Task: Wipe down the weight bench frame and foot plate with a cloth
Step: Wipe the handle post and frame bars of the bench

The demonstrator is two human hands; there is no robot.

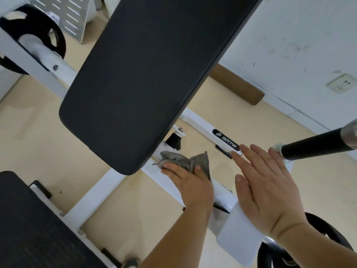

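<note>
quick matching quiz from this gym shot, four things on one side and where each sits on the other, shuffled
1 cloth
2 bench pad
3 wall socket
4 weight plate

a upper left corner
b right, on the wall
c under the left hand
d across the middle of the view

Pairs: 1-c, 2-d, 3-b, 4-a

Both arms are bare, uncovered as far as the near edge shows. The left forearm [173,238] is smooth and tapers to a narrow wrist. Its left grip [190,182] is compact, with a short, rounded thumbnail [197,167]. The right forearm [318,246] looks broader, with one tiny dark speck near the wrist. A clear crease line crosses that wrist below the right grip [270,192], which has a wide back, long fingers and a short trimmed thumb nail [238,177].
</note>
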